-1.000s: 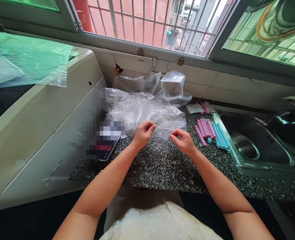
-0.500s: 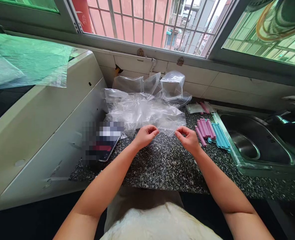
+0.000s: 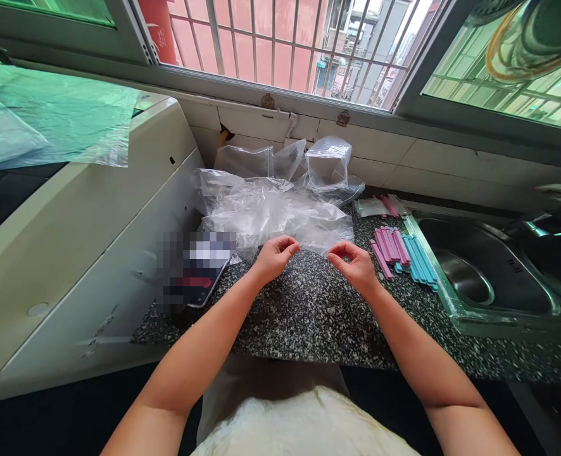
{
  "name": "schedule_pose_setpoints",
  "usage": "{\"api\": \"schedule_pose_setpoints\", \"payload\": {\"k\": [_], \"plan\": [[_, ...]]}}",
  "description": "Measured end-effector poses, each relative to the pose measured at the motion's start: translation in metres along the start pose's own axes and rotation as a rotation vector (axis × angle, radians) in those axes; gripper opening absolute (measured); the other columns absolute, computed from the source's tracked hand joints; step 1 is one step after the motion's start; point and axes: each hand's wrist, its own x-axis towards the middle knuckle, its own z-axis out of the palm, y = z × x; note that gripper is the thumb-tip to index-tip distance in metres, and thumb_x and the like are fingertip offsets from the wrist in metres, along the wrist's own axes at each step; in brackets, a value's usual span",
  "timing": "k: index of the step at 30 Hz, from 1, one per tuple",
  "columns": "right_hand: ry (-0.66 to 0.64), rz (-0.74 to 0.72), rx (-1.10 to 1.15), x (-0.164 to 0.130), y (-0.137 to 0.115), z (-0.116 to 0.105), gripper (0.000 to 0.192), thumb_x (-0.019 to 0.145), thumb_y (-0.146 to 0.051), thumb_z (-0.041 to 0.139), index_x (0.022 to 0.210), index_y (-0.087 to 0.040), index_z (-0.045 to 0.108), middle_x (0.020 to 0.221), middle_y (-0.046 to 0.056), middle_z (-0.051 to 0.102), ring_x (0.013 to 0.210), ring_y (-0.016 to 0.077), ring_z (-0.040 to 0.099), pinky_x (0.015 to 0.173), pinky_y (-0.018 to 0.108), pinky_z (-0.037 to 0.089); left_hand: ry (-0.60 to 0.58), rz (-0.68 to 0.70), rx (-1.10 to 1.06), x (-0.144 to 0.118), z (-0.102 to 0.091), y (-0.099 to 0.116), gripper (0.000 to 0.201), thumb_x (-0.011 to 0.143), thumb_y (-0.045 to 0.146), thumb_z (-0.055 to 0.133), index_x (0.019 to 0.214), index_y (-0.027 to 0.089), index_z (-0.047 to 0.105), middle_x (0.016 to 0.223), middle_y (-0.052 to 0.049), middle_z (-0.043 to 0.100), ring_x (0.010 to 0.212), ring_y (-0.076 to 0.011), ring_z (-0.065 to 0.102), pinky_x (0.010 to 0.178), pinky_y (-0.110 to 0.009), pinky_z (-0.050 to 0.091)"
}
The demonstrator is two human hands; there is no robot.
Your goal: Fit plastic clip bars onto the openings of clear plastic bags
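Across the counter of dark speckled stone [image 3: 304,323], with a steel sink [image 3: 489,321] set into its right side, I see a crumpled heap of clear plastic bags [image 3: 275,209] spread toward the back. At the heap's near edge the person's left hand [image 3: 275,258] and right hand [image 3: 355,266] face each other a little apart, thumb and fingertips of each drawn narrowly together, though I can't tell whether either pinches anything thin. A phone [image 3: 209,278] lies left of the left hand, and blue strips [image 3: 420,258] and pink strips [image 3: 390,246] sit between the right hand and the sink.
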Motion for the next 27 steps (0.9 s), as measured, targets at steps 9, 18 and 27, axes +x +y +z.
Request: {"api": "schedule_pose_setpoints", "payload": {"k": [9, 18, 27], "plan": [[-0.013, -0.058, -0.025, -0.0022, -0.0014, 0.0055, 0.012, 0.076, -0.028, 0.06, 0.068, -0.019, 0.058, 0.065, 0.0, 0.058, 0.062, 0.0128, 0.051, 0.062, 0.027, 0.043, 0.003, 0.021, -0.034, 0.0, 0.0009, 0.0001, 0.022, 0.068, 0.036, 0.061, 0.065, 0.015, 0.057, 0.056, 0.003, 0.048, 0.054, -0.0088, 0.039, 0.053, -0.023, 0.033], [-0.024, -0.087, -0.062, -0.001, -0.0039, 0.0037, 0.012, 0.074, -0.021, 0.056, 0.063, -0.019, 0.054, 0.063, -0.001, 0.054, 0.061, 0.0125, 0.049, 0.061, 0.026, 0.042, -0.011, 0.03, 0.064, -0.0002, -0.0006, -0.0019, 0.017, 0.072, 0.031, 0.056, 0.066, 0.015, 0.056, 0.055, 0.003, 0.046, 0.053, -0.0095, 0.04, 0.054, -0.023, 0.034], [-0.028, -0.064, -0.079, 0.0002, -0.0024, 0.0006, 0.012, 0.074, -0.022, 0.055, 0.062, -0.019, 0.053, 0.062, -0.001, 0.053, 0.061, 0.0121, 0.049, 0.062, 0.026, 0.041, -0.03, 0.002, 0.155, 0.0003, -0.0018, 0.0011, 0.013, 0.072, 0.025, 0.055, 0.065, 0.015, 0.057, 0.057, 0.002, 0.05, 0.058, -0.0111, 0.044, 0.056, -0.024, 0.037]]}}
